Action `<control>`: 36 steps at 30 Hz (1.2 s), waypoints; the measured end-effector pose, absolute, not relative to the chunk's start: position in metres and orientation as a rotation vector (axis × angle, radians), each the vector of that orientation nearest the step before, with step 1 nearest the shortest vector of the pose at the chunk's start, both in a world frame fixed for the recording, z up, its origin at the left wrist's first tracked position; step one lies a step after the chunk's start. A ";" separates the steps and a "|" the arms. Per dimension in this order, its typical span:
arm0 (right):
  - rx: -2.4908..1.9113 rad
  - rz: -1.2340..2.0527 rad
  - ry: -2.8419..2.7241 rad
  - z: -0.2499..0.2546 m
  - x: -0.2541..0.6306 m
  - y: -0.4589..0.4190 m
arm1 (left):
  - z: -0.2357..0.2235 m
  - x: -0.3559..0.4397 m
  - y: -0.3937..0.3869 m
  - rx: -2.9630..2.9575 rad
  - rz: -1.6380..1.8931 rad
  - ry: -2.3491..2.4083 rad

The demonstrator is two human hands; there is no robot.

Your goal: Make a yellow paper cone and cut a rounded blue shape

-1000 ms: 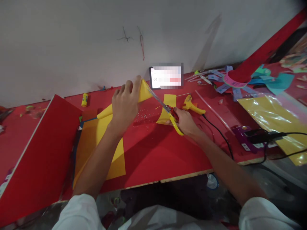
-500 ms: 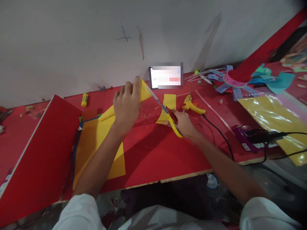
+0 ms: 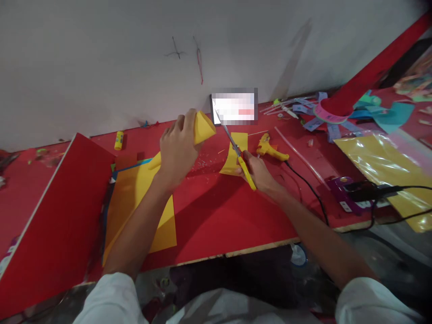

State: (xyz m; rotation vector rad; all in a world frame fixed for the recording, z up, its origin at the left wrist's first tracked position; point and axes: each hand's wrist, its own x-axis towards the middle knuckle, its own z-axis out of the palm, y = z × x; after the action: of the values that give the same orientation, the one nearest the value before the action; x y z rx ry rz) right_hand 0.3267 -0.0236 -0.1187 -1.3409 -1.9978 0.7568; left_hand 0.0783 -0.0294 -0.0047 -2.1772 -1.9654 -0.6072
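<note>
My left hand [image 3: 178,150] grips a rolled sheet of yellow paper [image 3: 204,128], whose cone-like end sticks out past the fingers toward the right. My right hand [image 3: 258,170] holds a pair of scissors [image 3: 247,173] with yellow and red handles. The blades point up and left, just right of the rolled paper and apart from it. Beneath the scissors lies a cut piece of yellow paper [image 3: 240,143] on the red table. Under my left forearm rest flat yellow sheets [image 3: 165,229], with blue edges showing behind them.
A yellow glue gun [image 3: 272,150] with a black cord lies right of the scissors. A lit phone [image 3: 232,108] leans on the wall. A glue stick [image 3: 119,141] stands at the left, near an upright red board [image 3: 57,216]. A purple power strip [image 3: 346,193] sits at the right.
The scissor blades have come off the paper's edge and now look closed together. The paper's end has turned in my left hand, showing a rounder, cone-like shape.
</note>
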 end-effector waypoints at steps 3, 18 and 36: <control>-1.304 0.758 -2.034 -0.124 0.329 -0.021 | -0.004 0.077 -0.028 -2.235 -0.620 -1.982; -1.262 0.429 -2.075 -0.123 0.336 -0.016 | 0.008 0.057 -0.024 -2.673 -0.852 -1.891; -1.296 0.456 -1.937 -0.118 0.336 -0.016 | -0.006 0.058 -0.019 -2.766 -1.131 -1.722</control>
State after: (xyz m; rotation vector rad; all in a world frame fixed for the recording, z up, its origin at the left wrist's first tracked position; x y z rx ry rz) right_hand 0.3360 -0.0158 -0.1184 -1.2957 -1.9373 0.4557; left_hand 0.0579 -0.0194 -0.0062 -2.7660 -1.7218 -1.1309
